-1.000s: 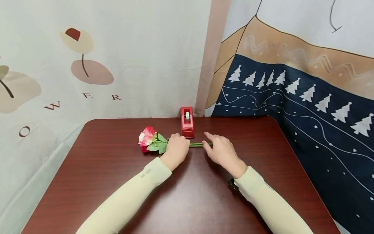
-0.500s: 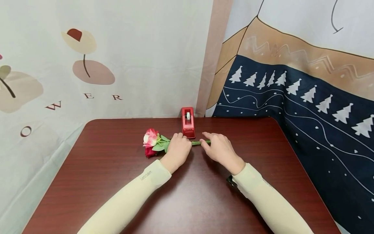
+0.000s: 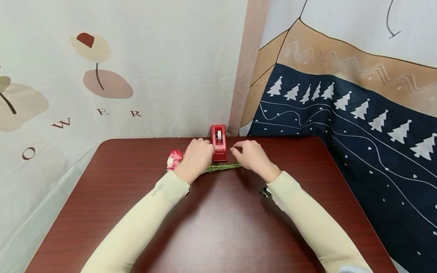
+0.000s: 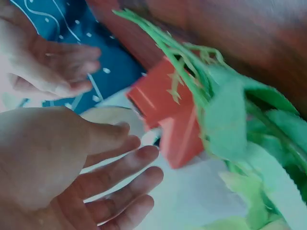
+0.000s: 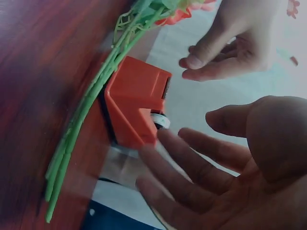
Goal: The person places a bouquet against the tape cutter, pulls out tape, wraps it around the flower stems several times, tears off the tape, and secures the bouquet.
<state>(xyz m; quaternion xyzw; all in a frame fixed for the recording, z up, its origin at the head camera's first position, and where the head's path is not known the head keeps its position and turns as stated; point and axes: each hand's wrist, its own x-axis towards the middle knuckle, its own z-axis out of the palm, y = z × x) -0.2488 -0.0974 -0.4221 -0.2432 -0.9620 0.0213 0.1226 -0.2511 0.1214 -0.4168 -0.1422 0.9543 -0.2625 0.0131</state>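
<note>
A bunch of artificial roses lies across the table, with a pink-and-white bloom point(image 3: 175, 157) at the left and green stems point(image 3: 224, 167) stretching right. My left hand point(image 3: 196, 158) is raised over the leafy part, hiding much of it; its fingers point(image 4: 122, 170) are loosely bent around nothing. Beyond the far ends of the stems, on the right, my right hand point(image 3: 253, 157) hovers with relaxed fingers point(image 5: 184, 167), also holding nothing. Between the two hands stands a red tape dispenser point(image 3: 219, 149) with a small tape roll point(image 5: 159, 120). Leaves point(image 4: 225, 115) show up close in the left wrist view.
The dark red-brown wooden table point(image 3: 218, 227) ends just behind the tape dispenser. A pale printed curtain point(image 3: 170, 68) hangs behind it, and a navy curtain with white trees point(image 3: 355, 151) hangs along the right side.
My left hand has let go of the rose stems and lifted up and away toward the dispenser's left side. The right hand has risen off the stem ends. The roses had shifted slightly right.
</note>
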